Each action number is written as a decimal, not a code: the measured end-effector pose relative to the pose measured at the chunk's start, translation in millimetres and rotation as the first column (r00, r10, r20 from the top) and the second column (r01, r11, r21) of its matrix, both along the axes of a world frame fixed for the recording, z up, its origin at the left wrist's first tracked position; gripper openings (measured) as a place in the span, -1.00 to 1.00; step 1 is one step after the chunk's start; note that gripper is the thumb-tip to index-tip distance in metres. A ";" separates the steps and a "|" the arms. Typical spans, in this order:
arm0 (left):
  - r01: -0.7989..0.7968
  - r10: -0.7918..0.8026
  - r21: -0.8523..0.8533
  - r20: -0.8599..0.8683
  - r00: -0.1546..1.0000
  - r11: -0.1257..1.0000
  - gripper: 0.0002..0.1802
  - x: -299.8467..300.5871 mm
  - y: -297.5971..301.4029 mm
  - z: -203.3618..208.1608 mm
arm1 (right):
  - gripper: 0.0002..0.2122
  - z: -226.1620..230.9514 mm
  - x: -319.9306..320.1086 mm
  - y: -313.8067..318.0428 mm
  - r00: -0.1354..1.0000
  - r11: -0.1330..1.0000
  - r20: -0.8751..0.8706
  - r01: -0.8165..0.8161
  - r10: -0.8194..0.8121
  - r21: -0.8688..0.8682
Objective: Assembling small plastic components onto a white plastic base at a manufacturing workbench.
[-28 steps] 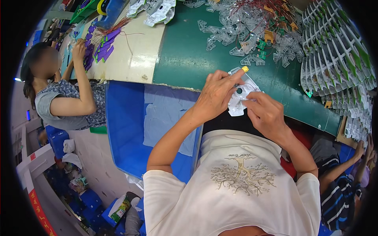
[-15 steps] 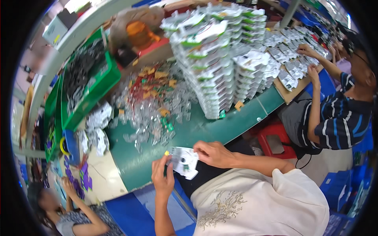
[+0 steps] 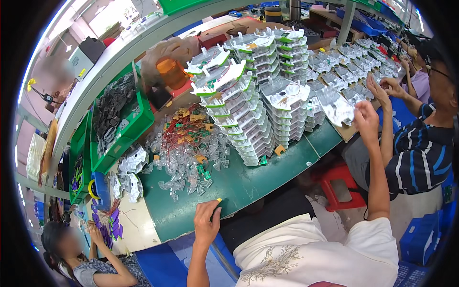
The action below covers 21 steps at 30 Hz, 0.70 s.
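My right hand (image 3: 367, 123) is stretched out to the far right, its fingers at the edge of a silvery-white plastic housing (image 3: 337, 107) that it grips. That housing is beside the rows of similar parts. My left hand (image 3: 206, 222) is over the near edge of the green table (image 3: 244, 189). Its fingers are closed at a small yellow piece (image 3: 219, 200), whose exact kind I cannot make out. Tall stacks of white housings with green edges (image 3: 239, 115) rise between my hands. Left of them lies a heap of clear plastic pieces (image 3: 184, 167).
Red wires with orange pieces (image 3: 186, 129) lie on the heap. A green bin (image 3: 125, 138) of dark parts stands left. A co-worker in a striped shirt (image 3: 413, 153) reaches near my right hand; another person (image 3: 103, 260) works at lower left. A red stool (image 3: 342, 189) stands below the table.
My right hand has moved from beside my left hand out to the far right. The white housing is gone from my left hand, which keeps the yellow piece. The view has shifted.
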<state>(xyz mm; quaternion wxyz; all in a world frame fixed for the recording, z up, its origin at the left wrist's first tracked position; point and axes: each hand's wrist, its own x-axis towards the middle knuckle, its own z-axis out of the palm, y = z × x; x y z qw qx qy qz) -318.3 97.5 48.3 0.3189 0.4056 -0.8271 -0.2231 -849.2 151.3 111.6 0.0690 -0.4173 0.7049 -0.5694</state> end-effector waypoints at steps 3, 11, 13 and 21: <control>-0.042 0.042 0.008 0.011 0.999 0.999 -0.77 4.3 9.2 0.0 | -0.87 0.9 -3.5 -45.6 0.996 0.998 0.053 -0.067 0.067 0.007; -0.106 0.107 0.005 -0.061 0.992 0.994 -0.75 26.9 19.5 -15.0 | -0.86 -66.5 -87.8 -70.6 0.991 0.990 -0.052 -0.117 0.121 0.083; -0.124 0.128 0.047 -0.094 0.987 0.991 -0.75 26.1 17.0 -16.0 | -0.81 -76.3 -108.6 -59.9 0.989 0.987 -0.008 -0.146 0.147 0.067; -0.153 0.179 0.163 -0.158 0.971 0.975 -0.81 43.2 0.3 -29.9 | -0.76 -20.2 -4.4 -54.5 0.993 0.999 -0.120 -0.015 0.011 -0.031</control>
